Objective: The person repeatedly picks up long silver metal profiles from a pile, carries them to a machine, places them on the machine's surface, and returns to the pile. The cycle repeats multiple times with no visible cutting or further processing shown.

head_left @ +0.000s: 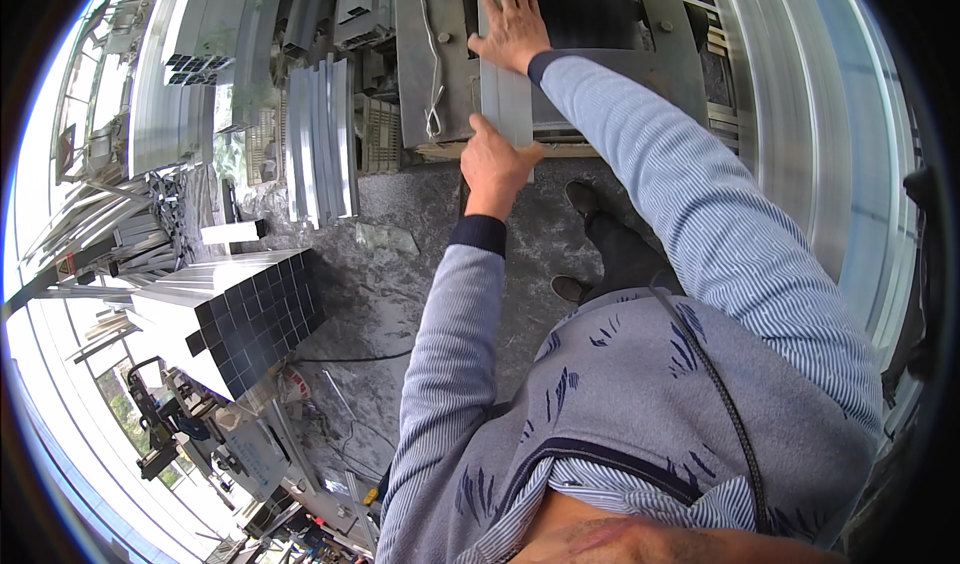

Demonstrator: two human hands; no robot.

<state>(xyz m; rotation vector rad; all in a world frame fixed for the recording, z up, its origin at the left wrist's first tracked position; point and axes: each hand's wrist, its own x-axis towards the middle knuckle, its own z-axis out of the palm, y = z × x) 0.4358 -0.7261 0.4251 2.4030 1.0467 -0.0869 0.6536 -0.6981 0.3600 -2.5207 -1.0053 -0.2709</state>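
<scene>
A long silver-grey metal profile (507, 104) lies lengthwise on a metal work table (570, 89), its near end jutting past the table's front edge. My right hand (515, 32) rests on top of the profile farther up, fingers spread and thumb at its left side. Nearer to me, my left hand (496, 169) is closed around the near end, with one finger along the left edge and the thumb across to the right. Its other fingers are mostly hidden. Beyond my right hand is a dark rectangular area (590, 9) in the table top.
A white cord (432, 64) hangs over the table's left part. Stacked metal profiles (320, 144) and a bundle of square tubes (255, 314) stand at left. Long pale profiles (790, 94) run along the right. A dark cable (360, 359) crosses the dusty floor.
</scene>
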